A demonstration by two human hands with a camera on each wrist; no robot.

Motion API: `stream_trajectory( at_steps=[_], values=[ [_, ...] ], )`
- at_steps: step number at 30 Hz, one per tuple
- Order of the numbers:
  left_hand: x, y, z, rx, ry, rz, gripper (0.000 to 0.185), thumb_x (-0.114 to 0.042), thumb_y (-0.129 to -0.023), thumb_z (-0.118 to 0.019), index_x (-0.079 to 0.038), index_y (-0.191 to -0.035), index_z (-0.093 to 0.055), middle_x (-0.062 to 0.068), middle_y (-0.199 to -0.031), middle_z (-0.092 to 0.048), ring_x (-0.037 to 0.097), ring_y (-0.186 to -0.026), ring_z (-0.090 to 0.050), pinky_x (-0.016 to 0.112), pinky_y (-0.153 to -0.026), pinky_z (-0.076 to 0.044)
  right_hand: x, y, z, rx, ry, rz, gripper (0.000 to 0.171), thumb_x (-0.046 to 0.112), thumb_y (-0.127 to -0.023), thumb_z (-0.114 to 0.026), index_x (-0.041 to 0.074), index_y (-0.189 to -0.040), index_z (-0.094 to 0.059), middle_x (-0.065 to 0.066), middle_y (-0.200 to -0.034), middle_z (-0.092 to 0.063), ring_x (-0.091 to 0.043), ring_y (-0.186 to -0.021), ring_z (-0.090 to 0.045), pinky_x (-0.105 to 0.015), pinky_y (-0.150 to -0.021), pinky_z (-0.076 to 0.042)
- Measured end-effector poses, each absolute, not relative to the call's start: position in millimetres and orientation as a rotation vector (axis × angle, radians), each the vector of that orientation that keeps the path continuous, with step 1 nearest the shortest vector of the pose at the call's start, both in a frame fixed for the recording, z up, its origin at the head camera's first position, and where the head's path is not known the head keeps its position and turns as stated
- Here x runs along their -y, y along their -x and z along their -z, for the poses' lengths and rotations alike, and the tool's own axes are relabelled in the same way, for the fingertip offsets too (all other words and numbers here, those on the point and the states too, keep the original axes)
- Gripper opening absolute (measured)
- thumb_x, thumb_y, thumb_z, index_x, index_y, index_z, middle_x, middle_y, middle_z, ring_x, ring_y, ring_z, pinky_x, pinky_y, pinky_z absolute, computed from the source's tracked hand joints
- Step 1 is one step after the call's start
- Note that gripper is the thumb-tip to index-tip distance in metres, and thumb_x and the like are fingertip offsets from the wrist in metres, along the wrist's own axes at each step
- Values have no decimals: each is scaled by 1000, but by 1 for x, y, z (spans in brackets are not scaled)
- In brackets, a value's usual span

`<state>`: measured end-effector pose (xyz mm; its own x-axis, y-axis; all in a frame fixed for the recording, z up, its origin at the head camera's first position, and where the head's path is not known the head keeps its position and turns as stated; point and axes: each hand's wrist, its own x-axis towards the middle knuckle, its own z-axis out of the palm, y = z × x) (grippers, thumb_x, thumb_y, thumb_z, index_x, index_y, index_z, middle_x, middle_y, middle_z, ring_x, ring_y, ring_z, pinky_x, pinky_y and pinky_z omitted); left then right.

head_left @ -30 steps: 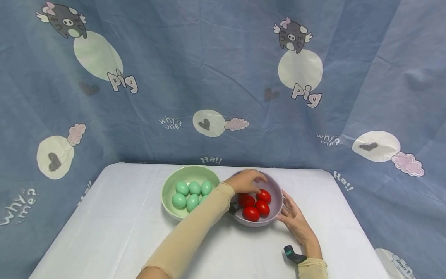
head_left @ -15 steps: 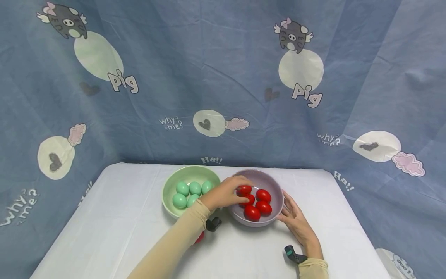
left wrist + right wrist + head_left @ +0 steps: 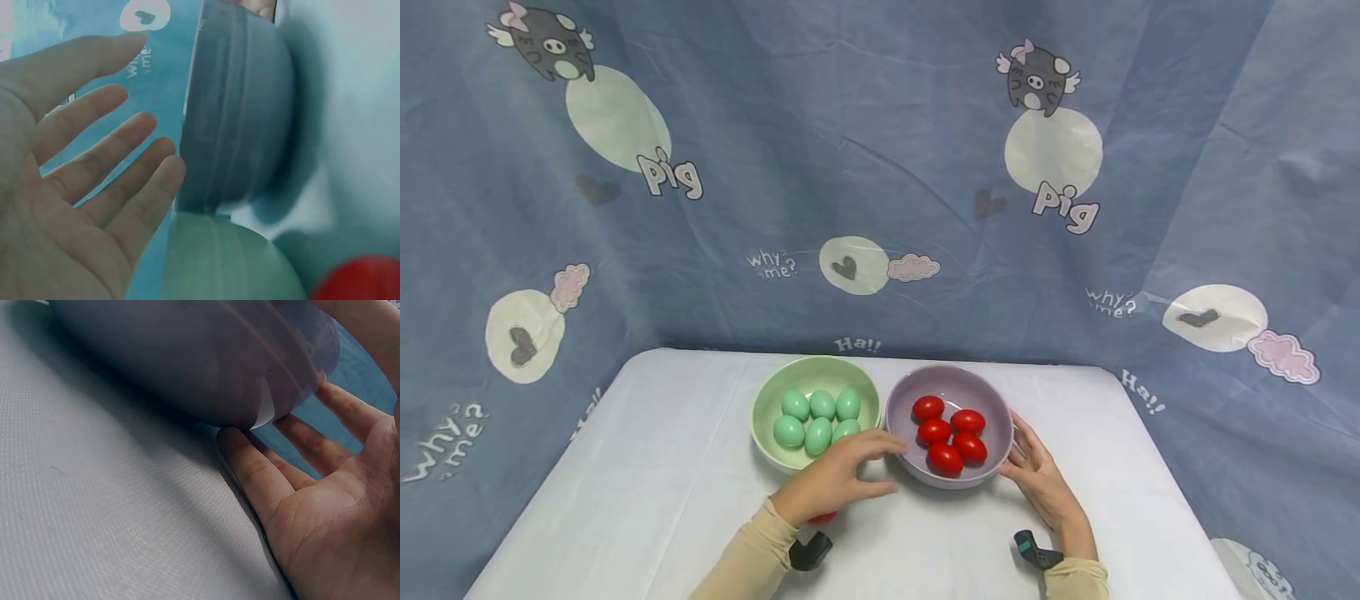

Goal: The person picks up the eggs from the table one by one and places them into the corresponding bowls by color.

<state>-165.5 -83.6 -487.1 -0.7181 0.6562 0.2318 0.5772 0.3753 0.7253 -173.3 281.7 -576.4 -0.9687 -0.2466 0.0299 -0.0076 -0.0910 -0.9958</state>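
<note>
Your right hand lies flat on the table w/ straight fingers against the near-right wall of the purple bowl. It grips nothing; the wrist view shows fingertips touching the bowl's underside, prob. to steady it so it can't slide.

Your left hand hovers low in front of the gap between the two bowls, palm down, fingers spread and relaxed, holding nothing. Its tips point toward the purple bowl's near-left wall; touching or just short, can't tell from the head view. The wrist view shows the open palm beside that wall w/ a sliver of gap.

The purple bowl sits centre-right on the table w/ five red eggs clustered in it. The green bowl stands just left, rims nearly touching, w/ five green eggs inside. So the sets are split by colour, one per bowl.

One more red thing peeks out under your left wrist, on the table near the green bowl. It's prob. another red egg, but mostly hidden.

The blue cartoon cloth hangs behind as a backdrop.
</note>
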Motion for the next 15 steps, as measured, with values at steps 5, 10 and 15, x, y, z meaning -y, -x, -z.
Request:
stream_trajectory(
  at_steps=[5,10,15],
  values=[
    [102,148,501,-2572,-1153,-1233,48,-26,-88,-84,-19,-132,-67,-7,-135,-67,14,-127,-63,34,-109,-55,-281,173,576,-1998,282,2193,96,2,-92,-72,20,-167,-16,-14,-175,-7,12,-135,-48,-17,-108,-49],
    [121,135,517,-2657,-1206,-1145,48,-24,-84,-87,-18,-128,-69,-6,-130,-70,15,-119,-67,32,-104,-56,-280,172,575,-2004,284,2191,95,3,-92,-72,19,-167,-16,-15,-175,-7,12,-134,-49,-17,-108,-49],
    [137,127,527,-2714,-1233,-1104,47,-19,-81,-88,-14,-125,-71,-3,-128,-71,17,-119,-67,33,-104,-57,-280,172,575,-1987,299,2205,96,1,-91,-72,17,-167,-15,-17,-175,-5,11,-135,-49,-17,-108,-49]
  ],
)
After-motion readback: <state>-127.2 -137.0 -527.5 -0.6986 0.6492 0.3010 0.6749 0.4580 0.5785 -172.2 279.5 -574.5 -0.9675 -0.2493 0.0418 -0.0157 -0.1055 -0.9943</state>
